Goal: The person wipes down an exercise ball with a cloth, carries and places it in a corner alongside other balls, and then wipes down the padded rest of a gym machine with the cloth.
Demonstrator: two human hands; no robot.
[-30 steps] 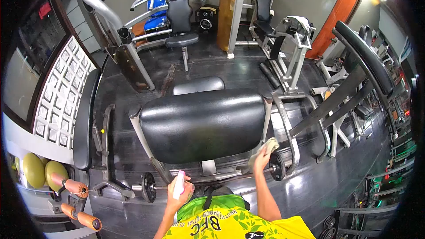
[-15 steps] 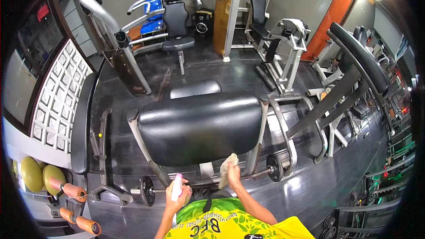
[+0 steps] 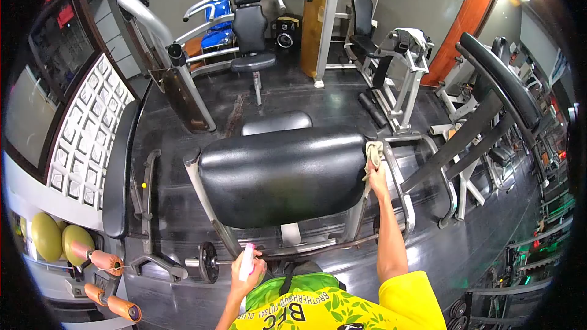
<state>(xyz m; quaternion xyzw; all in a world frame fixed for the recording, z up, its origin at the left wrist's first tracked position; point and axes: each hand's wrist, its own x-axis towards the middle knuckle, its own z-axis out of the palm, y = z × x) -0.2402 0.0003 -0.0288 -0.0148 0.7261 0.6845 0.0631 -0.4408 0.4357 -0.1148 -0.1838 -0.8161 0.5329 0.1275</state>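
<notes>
My left hand [image 3: 259,269] is closed round a white spray bottle [image 3: 246,263] with a pink top, low in front of my body. With my arm stretched forward, my right hand [image 3: 378,181] grips a pale cloth [image 3: 374,154]. The cloth lies against the right end of a wide black padded bench [image 3: 281,177], at its grey metal frame post. The pad is smooth and shiny. Below it, a barbell [image 3: 342,244] runs across close to my legs, with a black weight plate [image 3: 209,262] at its left end.
A black seat machine [image 3: 249,30] stands beyond the bench. On the left is another long black bench [image 3: 120,171], with green balls [image 3: 47,236] and orange rollers [image 3: 105,261] near it. An inclined padded machine [image 3: 498,79] stands to the right, and an orange door [image 3: 458,33] is behind.
My right hand has moved the cloth forward and right, from the pad's near edge to its right end. My left hand still holds the spray bottle in nearly the same place.
</notes>
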